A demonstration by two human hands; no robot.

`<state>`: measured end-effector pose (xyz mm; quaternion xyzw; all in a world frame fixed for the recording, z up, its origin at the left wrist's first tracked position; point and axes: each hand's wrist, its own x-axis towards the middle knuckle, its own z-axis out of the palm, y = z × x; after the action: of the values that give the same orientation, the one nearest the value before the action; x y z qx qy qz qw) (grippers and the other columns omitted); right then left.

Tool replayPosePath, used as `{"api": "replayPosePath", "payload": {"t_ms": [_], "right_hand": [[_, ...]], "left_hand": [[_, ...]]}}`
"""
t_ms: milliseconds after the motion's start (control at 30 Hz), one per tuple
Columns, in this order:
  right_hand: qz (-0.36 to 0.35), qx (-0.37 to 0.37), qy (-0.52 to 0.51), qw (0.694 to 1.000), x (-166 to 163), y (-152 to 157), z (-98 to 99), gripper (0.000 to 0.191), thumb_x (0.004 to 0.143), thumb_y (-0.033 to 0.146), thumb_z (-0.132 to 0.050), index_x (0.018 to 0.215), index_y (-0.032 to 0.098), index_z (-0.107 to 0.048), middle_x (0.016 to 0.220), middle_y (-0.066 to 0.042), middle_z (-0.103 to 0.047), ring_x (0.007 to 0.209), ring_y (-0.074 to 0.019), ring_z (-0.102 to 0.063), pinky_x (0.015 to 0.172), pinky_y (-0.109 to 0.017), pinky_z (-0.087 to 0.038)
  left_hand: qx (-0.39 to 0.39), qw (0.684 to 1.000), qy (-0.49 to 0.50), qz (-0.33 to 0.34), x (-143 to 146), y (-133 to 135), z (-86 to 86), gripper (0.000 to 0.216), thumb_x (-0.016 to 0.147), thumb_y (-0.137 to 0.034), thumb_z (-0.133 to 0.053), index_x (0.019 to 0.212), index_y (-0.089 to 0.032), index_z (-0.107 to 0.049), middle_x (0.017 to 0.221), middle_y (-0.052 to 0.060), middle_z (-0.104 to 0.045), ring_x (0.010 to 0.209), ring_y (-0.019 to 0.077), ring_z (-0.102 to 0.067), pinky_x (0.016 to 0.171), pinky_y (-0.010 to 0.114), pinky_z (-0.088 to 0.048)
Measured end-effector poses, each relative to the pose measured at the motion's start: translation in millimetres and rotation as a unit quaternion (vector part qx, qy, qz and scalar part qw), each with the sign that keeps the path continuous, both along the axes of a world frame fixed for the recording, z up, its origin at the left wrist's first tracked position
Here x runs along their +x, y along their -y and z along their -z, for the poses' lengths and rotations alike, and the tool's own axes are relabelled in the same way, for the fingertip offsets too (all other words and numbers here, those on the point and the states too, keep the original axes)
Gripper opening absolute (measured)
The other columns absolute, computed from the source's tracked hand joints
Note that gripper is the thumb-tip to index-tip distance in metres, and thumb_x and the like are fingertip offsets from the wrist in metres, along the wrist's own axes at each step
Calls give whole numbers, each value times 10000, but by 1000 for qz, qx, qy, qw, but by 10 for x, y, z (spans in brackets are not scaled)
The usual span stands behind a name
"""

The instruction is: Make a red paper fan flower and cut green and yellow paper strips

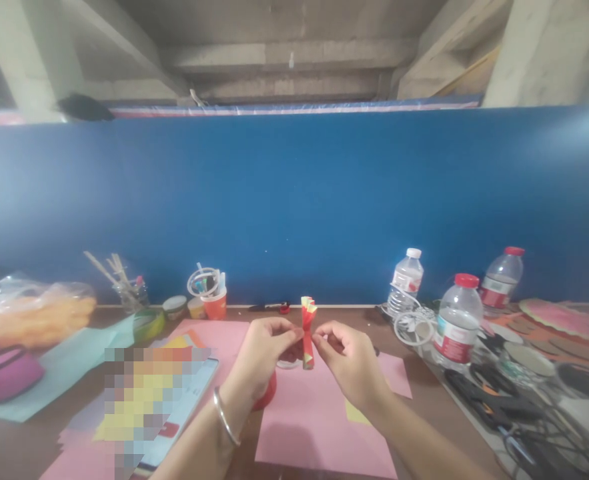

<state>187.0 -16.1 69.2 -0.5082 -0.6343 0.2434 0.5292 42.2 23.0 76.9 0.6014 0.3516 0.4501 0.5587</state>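
Note:
A small pleated strip of red and yellow paper (307, 333) stands upright between both hands above the table. My left hand (264, 357) pinches it from the left at its middle, fingers curled; a metal bangle sits on that wrist. My right hand (347, 360) pinches it from the right at the same height. The strip's top fans out slightly. Below the hands lies a pink paper sheet (319, 427), and a red round object (267, 397) shows partly under my left wrist.
Three water bottles (455, 319) stand at the right, beside a coil of white cable (410, 327) and dark tools. An orange cup of pens (215, 300), a jar of sticks (124, 288), a plastic bag (29, 313) and coloured papers lie left. A blue wall stands behind.

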Motion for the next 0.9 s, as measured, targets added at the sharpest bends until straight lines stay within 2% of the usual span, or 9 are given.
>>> {"api": "replayPosePath", "payload": {"t_ms": [100,267,433,600,667,733,833,900], "right_hand": [[-11,-23,-35,999,21,-35,11,206,781,344,-509,688,184,-603,542,2,-560,496,-134,-470,457,-231,-300],[-30,-56,-94,994,59,-79,4,179,745,334,-543,668,180,-589,606,-6,-569,548,-139,-479,470,-229,-319],[-47,-69,-114,990,80,-121,9,177,722,318,-558,633,168,-582,583,4,-540,540,-125,-447,491,-229,-319],[-118,-120,-124,978,117,-210,71,139,700,282,-561,622,166,-557,544,32,-483,477,-81,-362,444,-202,-250],[-149,-138,-106,973,145,-238,94,136,698,281,-561,629,163,-561,522,44,-454,459,-70,-333,433,-194,-230],[-174,-157,-69,970,180,-254,112,125,691,268,-563,630,159,-569,512,48,-446,456,-68,-334,430,-192,-231],[-197,-188,5,962,222,-252,131,105,691,242,-546,634,160,-581,522,41,-465,456,-74,-353,424,-197,-239],[-204,-195,65,957,222,-230,140,124,700,248,-542,618,165,-585,530,32,-485,462,-81,-367,426,-204,-245]], "left_hand": [[-21,999,32,22,-6,9,-3,159,740,-258,-576,658,-121,-578,538,11,-578,471,113,-547,496,235,-420],[-20,998,59,13,-5,15,-10,137,720,-217,-593,621,-128,-559,494,-33,-501,436,74,-468,439,188,-377],[19,999,-11,35,-16,34,-76,171,774,-248,-511,662,-135,-574,583,25,-603,531,125,-547,518,231,-419],[38,992,-92,81,-104,77,-227,188,798,-270,-470,720,-142,-584,683,51,-655,605,150,-591,571,254,-433],[35,981,-141,127,-148,98,-268,178,784,-268,-484,713,-147,-594,668,47,-664,618,152,-602,590,254,-436],[29,960,-207,184,-182,108,-269,160,751,-251,-509,686,-157,-621,622,33,-665,565,140,-591,543,231,-426],[31,921,-290,260,-194,90,-171,157,694,-207,-525,626,-176,-664,560,15,-653,477,125,-557,459,211,-394],[34,904,-329,269,-173,57,-54,149,650,-185,-537,602,-182,-679,536,12,-643,469,136,-561,453,218,-402]]}}
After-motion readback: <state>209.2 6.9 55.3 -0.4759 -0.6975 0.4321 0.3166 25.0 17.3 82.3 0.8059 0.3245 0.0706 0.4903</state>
